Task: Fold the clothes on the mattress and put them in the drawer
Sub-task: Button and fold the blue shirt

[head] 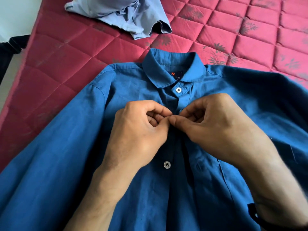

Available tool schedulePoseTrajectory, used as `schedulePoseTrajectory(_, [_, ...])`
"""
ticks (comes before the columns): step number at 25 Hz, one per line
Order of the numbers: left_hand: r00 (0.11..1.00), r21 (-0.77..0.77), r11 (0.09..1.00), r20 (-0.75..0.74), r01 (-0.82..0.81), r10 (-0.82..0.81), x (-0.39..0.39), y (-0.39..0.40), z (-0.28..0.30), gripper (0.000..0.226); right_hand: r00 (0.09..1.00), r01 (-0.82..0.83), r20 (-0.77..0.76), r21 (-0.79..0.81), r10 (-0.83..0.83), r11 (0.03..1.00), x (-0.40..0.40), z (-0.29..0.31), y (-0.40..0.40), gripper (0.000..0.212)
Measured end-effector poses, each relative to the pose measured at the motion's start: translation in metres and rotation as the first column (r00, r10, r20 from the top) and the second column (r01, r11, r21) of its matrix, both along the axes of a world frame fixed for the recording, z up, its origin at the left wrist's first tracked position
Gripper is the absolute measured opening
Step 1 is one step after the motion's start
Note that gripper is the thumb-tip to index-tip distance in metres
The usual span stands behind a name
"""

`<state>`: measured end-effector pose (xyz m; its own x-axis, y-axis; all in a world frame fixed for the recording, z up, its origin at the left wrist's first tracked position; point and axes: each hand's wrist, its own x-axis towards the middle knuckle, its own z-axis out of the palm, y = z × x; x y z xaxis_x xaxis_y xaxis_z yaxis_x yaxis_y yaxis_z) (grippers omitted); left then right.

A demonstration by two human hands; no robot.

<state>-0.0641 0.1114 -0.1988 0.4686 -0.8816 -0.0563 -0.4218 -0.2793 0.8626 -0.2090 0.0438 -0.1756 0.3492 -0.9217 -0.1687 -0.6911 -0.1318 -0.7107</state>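
Blue woven shirt [70, 147], fingers [160, 117] pinching placket.

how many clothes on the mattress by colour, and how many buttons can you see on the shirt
Dark blue shirt: 1, flat on the mattress, pinched at the placket by the left hand and right hand
Light blue garment: 1, crumpled
Clothes total: 2
Visible buttons: 2, the collar button and the lower button
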Motion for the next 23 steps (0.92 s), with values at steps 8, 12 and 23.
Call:
schedulePoseTrajectory(8, [0.977, 0.041, 0.993, 0.18, 0.108, -0.114, -0.002, 0.002, 0.007, 0.01, 0.952, -0.066, -0.306, -0.188, 0.005, 0.98, 0.016, 0.006, 0.02, 0.015])
schedulePoseTrajectory(12, [0.99, 0.016, 0.997, 0.114, 0.079, -0.08, -0.004, 0.001, 0.007, 0.009, 0.942, -0.095, -0.334, -0.234, 0.012, 0.968, 0.022, 0.005, 0.028, 0.016])
schedulePoseTrajectory(23, [0.992, -0.048, 0.999, -0.122, 0.022, -0.028, -0.005, 0.005, 0.012, 0.01, 0.896, -0.201, 0.444, 0.358, 0.023, 0.912, -0.027, -0.006, -0.025, 0.002])
